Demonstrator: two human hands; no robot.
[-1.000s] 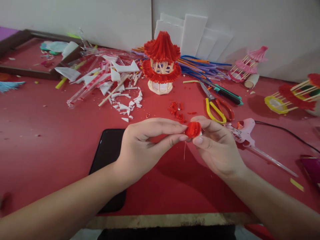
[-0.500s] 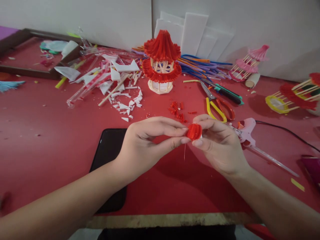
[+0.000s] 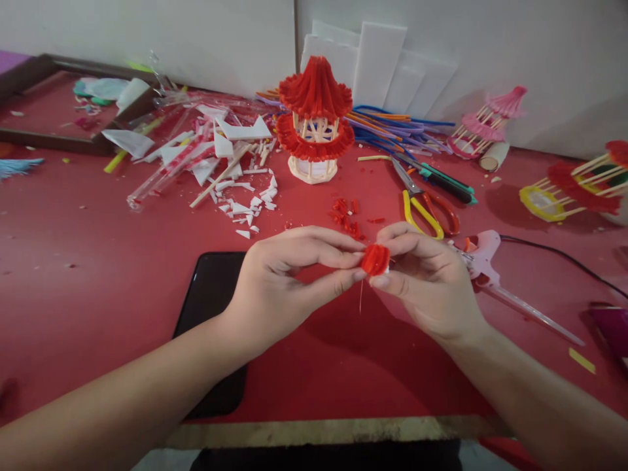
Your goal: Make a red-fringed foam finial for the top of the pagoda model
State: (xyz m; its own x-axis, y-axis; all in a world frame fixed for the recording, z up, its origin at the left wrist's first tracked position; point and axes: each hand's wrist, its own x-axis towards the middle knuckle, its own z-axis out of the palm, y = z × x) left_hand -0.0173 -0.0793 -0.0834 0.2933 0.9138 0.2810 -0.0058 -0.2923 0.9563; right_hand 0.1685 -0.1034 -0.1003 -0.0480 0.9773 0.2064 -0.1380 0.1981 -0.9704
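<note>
A small round red ball (image 3: pixel 375 260), ridged like bundled pipe cleaner, is pinched between both hands over the red table. My left hand (image 3: pixel 299 281) grips its left side with thumb and fingertips. On the right side, the thumb and fingers of my right hand (image 3: pixel 426 281) hold it, and a bit of white shows at its lower right. A thin thread or wire hangs below the ball. Beyond the hands lie red scraps (image 3: pixel 346 216). Farther back stands a red two-tiered pagoda model (image 3: pixel 316 118) with pale stick posts.
A black phone (image 3: pixel 209 294) lies under my left forearm. Pliers (image 3: pixel 422 203), a cutter (image 3: pixel 449 183) and a pink glue gun (image 3: pixel 485 261) are at right. White foam scraps (image 3: pixel 240 209), pipe cleaners (image 3: pixel 392 127), foam sheets (image 3: pixel 383 65) and a brown frame (image 3: pixel 49 140) lie behind.
Both hands keep hold of the red ball, which sits very slightly farther left in view. The whole scene shifts a little left too; otherwise little differs.
</note>
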